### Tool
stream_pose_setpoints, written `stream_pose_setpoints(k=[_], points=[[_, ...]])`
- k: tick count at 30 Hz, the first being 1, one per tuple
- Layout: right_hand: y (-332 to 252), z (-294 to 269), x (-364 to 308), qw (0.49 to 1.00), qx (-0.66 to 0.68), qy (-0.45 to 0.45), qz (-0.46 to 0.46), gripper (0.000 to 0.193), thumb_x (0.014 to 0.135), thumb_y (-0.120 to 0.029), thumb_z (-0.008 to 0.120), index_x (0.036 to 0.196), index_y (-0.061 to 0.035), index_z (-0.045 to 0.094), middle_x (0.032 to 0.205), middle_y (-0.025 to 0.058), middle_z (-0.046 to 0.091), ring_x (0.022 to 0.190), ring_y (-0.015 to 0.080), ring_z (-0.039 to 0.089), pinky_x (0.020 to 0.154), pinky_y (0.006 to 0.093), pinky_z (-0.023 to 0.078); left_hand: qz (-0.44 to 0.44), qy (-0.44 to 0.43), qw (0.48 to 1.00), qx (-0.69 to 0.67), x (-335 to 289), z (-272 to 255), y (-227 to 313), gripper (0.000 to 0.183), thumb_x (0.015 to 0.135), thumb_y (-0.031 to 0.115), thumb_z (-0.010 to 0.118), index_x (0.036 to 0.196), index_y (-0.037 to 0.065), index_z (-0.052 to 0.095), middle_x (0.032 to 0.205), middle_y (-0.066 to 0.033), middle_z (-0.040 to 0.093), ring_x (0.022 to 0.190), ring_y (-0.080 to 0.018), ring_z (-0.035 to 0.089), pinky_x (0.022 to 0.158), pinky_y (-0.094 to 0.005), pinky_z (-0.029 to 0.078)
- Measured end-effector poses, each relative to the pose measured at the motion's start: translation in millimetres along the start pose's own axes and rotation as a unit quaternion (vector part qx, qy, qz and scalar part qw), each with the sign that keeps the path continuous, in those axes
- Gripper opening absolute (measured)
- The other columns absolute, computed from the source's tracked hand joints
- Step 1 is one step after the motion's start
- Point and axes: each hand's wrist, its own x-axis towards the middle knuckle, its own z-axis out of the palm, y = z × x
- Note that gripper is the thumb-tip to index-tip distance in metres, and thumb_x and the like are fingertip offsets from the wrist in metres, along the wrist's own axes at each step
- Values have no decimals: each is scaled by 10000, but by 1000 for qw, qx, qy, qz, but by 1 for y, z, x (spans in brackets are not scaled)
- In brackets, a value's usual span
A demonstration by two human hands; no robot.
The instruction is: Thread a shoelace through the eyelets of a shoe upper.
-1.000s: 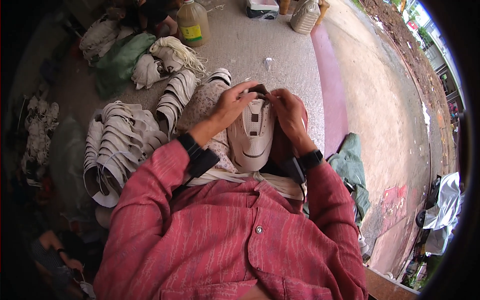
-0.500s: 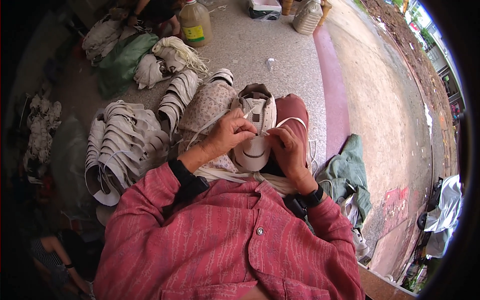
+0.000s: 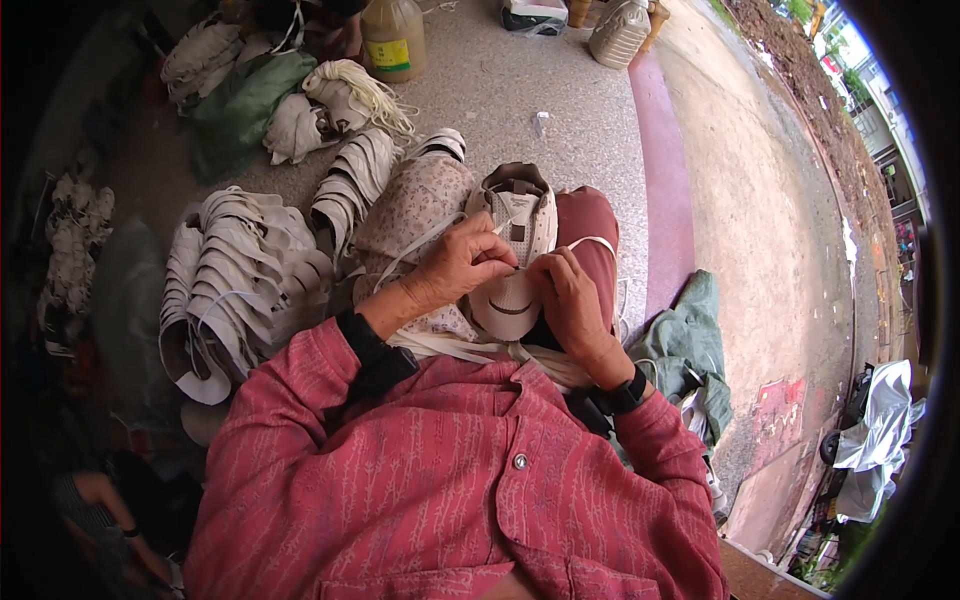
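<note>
Beige material is now worked near the toe of a shoe upper (image 3: pixel 505 303), where both hands have been brought down within the past second from the upper's far, brown-lined collar. Attention has thus been shifted, it would appear, from collar to lacing area. At the upper's left edge, thumb and forefinger of the left hand (image 3: pixel 460 262) are pressed together in a tight grip. A pale lace (image 3: pixel 430 238) is trailed leftward of the upper, though whether it is caught in those fingers cannot be told. At the upper's right edge, the fingers of the right hand (image 3: pixel 570 295) are curled close; what is gripped there, if anything, is hidden.

The upper is rested over the lap, between floral cloth (image 3: pixel 415 205) on its left and maroon cloth (image 3: pixel 587 215) on its right, with its toe turned toward the wearer. The rounded, perforated toe is crossed by a dark curved line, and a dark rectangular opening is seen on the tongue. Farther left of the upper, a stack of pale pieces (image 3: pixel 235 290) is nested; green cloth (image 3: pixel 690 340) is crumpled to its right.
</note>
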Motion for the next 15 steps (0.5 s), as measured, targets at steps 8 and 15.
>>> stream_pose_setpoints(k=[8, 15], points=[[2, -1, 3, 997, -45, -59, -26, 158, 826, -15, 571, 972, -39, 514, 895, 127, 529, 784, 339, 587, 658, 411, 484, 15, -2, 1000, 7, 0, 1, -4, 72, 785, 59, 721, 852, 46, 697, 822, -22, 459, 775, -146, 492, 683, -261, 406], [0, -2, 9, 982, -139, -108, -69, 214, 777, -18, 546, 987, -41, 512, 916, 123, 505, 836, 300, 586, 655, 384, 491, 17, -9, 999, 36, -1, -3, 3, 127, 775, 45, 726, 896, 44, 688, 824, -32, 467, 777, -150, 518, 676, -268, 424]])
